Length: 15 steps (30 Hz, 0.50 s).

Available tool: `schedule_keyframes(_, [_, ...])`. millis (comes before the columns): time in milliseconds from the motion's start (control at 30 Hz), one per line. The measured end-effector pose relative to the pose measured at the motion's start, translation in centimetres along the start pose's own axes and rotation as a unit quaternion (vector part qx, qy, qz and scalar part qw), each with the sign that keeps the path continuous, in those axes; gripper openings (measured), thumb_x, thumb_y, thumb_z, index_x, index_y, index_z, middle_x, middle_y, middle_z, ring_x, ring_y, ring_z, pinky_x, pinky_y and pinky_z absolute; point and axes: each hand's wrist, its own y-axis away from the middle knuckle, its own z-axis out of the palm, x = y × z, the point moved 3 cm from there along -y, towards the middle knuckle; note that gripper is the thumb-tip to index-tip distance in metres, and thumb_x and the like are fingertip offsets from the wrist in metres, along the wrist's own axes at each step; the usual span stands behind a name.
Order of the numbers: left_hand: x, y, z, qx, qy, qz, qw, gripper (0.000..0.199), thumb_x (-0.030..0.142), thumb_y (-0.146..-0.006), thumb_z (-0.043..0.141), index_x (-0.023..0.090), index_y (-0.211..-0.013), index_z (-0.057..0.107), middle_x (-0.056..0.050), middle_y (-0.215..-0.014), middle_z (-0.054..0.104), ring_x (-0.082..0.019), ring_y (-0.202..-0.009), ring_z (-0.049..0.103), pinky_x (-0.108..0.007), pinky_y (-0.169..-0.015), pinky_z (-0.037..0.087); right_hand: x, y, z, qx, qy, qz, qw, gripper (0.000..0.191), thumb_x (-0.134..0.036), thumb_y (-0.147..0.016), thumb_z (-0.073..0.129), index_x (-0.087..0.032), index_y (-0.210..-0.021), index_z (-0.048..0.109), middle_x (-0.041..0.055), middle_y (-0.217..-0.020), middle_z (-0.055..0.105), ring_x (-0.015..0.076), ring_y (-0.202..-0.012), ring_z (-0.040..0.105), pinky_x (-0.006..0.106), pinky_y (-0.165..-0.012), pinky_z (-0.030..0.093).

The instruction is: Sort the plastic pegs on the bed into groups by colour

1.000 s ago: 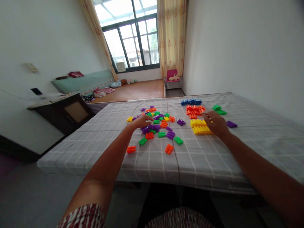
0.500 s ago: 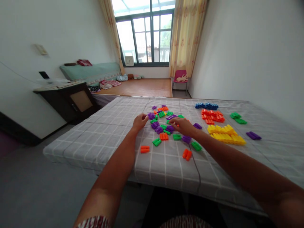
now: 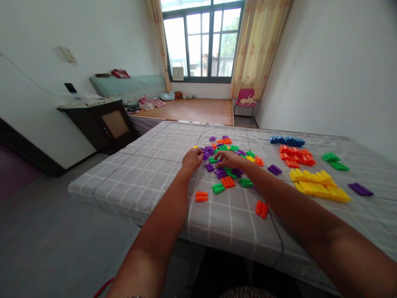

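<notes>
Purple, green, orange and yellow plastic pieces lie in a mixed pile on the checked cloth. At the pile's left edge is my left hand [image 3: 192, 158], fingers bent, its fingertips by some purple pieces [image 3: 207, 153]; whether it grips one is too small to tell. My right hand [image 3: 228, 159] reaches over the middle of the pile with curled fingers, close to a green piece [image 3: 212, 160]; its fingertips are partly hidden among the pieces. Nearer me lie an orange block [image 3: 228, 181], a green piece [image 3: 218, 188] and two more orange pieces, one of them at the left [image 3: 201, 196].
Sorted groups stand on the right of the cloth-covered table [image 3: 149, 165]: blue [image 3: 287, 141], orange [image 3: 297, 156], yellow [image 3: 321, 185], green [image 3: 335, 161] and purple [image 3: 360, 189]. Beyond are a wooden platform [image 3: 198, 109], a pink chair [image 3: 245, 99] and a dark cabinet [image 3: 114, 124].
The view has shifted, so the table sits a little further right. My right hand has moved left across the pile, closer to my left hand. A yellow piece now shows beside my left hand.
</notes>
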Motion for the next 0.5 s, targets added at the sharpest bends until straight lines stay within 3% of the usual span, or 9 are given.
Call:
schedule_keyframes(67, [-0.3,-0.2,0.0,-0.001,0.006,-0.021,1.0,0.019,0.022,-0.083,0.058,0.019,-0.096,0.071,-0.007,-0.098,0.069,-0.018,-0.091,0.063,-0.029,-0.083,0.047,0.7,-0.1,-0.5,0.002,0.005,0.004,1.0,0.026,-0.037,-0.077,0.071,-0.021,-0.097,0.068,0.0005,-0.083,0.07,0.0138,-0.072,0.061,0.022,-0.063,0.044])
schedule_keyframes(200, [-0.5,-0.5,0.8,-0.05,0.021,-0.031,0.998,0.027,0.014,-0.08,0.055,0.021,-0.096,0.075,-0.008,-0.102,0.071,-0.022,-0.091,0.065,-0.033,-0.084,0.048,0.4,-1.6,-1.9,0.081,0.062,-0.039,0.994,0.016,-0.033,-0.085,0.06,-0.02,-0.081,0.069,0.0011,-0.078,0.07,0.0142,-0.073,0.062,0.024,-0.067,0.045])
schedule_keyframes(267, [-0.4,-0.6,1.2,-0.068,0.026,-0.034,0.997,0.027,0.011,-0.078,0.054,0.021,-0.09,0.077,-0.009,-0.098,0.072,-0.024,-0.091,0.066,-0.036,-0.083,0.048,-0.3,-3.0,-2.2,0.114,0.082,-0.059,0.988,0.012,-0.026,-0.083,0.06,-0.02,-0.088,0.07,0.0032,-0.088,0.072,0.0164,-0.081,0.064,0.025,-0.072,0.046])
schedule_keyframes(367, [-0.5,-0.5,1.4,-0.057,0.033,-0.038,0.997,0.026,0.011,-0.076,0.054,0.021,-0.083,0.077,-0.009,-0.091,0.073,-0.025,-0.088,0.066,-0.036,-0.081,0.048,-1.2,-5.1,-1.7,0.13,0.104,-0.05,0.985,0.022,-0.024,-0.08,0.065,-0.021,-0.102,0.069,0.0082,-0.103,0.071,0.0204,-0.093,0.064,0.028,-0.078,0.048])
schedule_keyframes(500, [-1.0,-0.3,1.3,-0.028,0.032,-0.05,0.998,0.027,0.013,-0.078,0.053,0.023,-0.085,0.076,-0.007,-0.091,0.073,-0.022,-0.087,0.066,-0.033,-0.081,0.048,-1.7,-6.4,-0.4,0.117,0.105,-0.041,0.987,0.034,-0.022,-0.071,0.075,-0.021,-0.103,0.066,0.0082,-0.105,0.069,0.0212,-0.096,0.063,0.029,-0.08,0.048])
